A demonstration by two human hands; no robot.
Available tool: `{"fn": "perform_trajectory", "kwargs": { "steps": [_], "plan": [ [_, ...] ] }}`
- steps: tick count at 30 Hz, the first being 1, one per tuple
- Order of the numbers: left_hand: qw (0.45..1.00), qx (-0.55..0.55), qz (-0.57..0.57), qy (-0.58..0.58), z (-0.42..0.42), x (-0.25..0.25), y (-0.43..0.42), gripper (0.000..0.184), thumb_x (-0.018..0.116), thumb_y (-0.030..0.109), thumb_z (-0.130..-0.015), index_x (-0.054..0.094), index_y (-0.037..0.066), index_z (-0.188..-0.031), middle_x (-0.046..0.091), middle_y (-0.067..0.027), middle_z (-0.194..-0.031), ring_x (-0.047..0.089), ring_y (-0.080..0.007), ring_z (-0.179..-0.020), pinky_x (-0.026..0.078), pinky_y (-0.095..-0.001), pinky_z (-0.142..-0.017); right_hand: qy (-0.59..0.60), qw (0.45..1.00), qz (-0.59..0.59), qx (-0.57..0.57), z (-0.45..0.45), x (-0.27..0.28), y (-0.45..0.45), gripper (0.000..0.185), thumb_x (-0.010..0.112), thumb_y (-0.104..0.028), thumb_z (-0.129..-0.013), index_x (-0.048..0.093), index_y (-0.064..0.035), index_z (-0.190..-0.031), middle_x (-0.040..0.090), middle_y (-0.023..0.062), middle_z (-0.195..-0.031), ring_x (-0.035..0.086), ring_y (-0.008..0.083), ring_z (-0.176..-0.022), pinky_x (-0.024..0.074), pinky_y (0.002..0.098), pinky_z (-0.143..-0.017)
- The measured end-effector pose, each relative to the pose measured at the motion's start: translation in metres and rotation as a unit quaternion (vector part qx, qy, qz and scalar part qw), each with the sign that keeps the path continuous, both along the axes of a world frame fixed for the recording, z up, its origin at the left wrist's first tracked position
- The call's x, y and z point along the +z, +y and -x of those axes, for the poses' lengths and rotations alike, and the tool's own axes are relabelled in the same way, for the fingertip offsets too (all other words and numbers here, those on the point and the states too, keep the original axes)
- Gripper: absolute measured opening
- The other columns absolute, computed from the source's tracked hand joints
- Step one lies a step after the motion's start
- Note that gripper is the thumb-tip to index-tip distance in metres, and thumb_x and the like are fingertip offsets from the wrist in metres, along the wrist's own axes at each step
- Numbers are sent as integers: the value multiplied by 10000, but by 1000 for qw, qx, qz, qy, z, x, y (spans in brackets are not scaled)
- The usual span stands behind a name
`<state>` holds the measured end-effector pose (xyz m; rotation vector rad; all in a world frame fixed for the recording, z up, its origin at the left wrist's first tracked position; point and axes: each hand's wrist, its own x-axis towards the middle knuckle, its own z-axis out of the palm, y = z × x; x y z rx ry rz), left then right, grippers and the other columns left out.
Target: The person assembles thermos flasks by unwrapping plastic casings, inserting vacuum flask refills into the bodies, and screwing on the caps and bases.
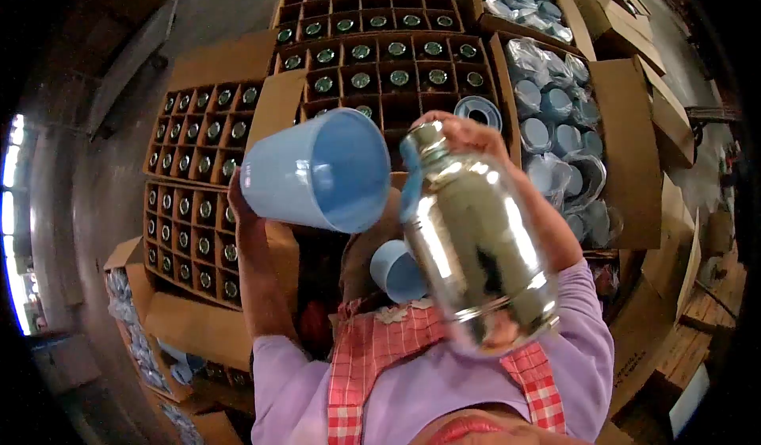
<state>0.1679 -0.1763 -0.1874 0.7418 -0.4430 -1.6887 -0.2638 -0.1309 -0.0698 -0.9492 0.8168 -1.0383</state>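
My left hand (242,203) is wrapped round the closed end of a light blue plastic flask casing (289,177). Its wide open mouth tilts towards the right. My right hand (469,136) grips a silvered glass flask liner (483,247) by its narrow neck, the rounded base hanging down towards my chest. The casing and the liner are apart. Another blue plastic cup (399,272) lies at my lap, below and between them. Beyond my right hand, a round blue part with a dark centre (478,113) sits on the partitioned carton. Most fingers of my left hand are hidden behind the casing.
Divided cartons hold several upright glass liners (399,78) in front and more liners (204,207) at left. On the right, an open carton (628,155) contains blue plastic parts (567,141) in clear bags. Opened cardboard flaps (198,330) stick out at lower left.
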Motion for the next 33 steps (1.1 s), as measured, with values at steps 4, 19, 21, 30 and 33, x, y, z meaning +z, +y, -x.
{"fn": "perform_trajectory", "kwargs": {
  "steps": [4, 19, 21, 30, 33],
  "plan": [
    [996, -52, 39, -67, 38, 58, 28, 547, 489, 373, -841, 491, -32, -1208, 566, -169, -1141, 549, -289, -1032, 425, -387, -913, 86, 994, 15, 62, -50, 46, 47, 341, 610, -302, -826, 508, -7, -966, 506, 4, -782, 465, 68, -698, 379, 190, -609],
    [977, -198, -1, -72, 63, 59, 80, 604, 565, 402, -726, 521, -17, -1159, 580, -168, -1106, 563, -280, -1008, 434, -396, -907, 273, 918, 233, -168, -65, 49, 82, 127, 567, 19, -808, 550, 9, -933, 590, 39, -622, 546, 71, -515, 398, 201, -436],
    [979, -163, -13, -117, 56, 45, 88, 552, 516, 394, -776, 535, -11, -1151, 575, -158, -1128, 570, -276, -993, 434, -377, -899, 199, 954, 153, -162, -47, 48, 92, 115, 557, 49, -794, 563, 7, -901, 604, 60, -709, 566, 85, -570, 424, 199, -478],
    [997, -25, -65, 18, 38, 5, 91, 413, 468, 360, -880, 565, 39, -1120, 606, -109, -1069, 573, -256, -979, 447, -387, -859, 358, 840, 406, -23, -57, 51, 106, 754, 769, -104, -567, 471, -101, -1260, 454, 154, -1300, 467, 344, -1134, 389, 410, -932],
    [997, -17, -73, 13, 54, 45, 89, 427, 513, 339, -856, 554, 31, -1150, 601, -102, -1061, 572, -239, -975, 445, -358, -872, 302, 894, 326, -60, -46, 32, 88, 866, 810, -167, -539, 422, -80, -1309, 418, 139, -1343, 438, 300, -1193, 367, 384, -964]
  ]
}}
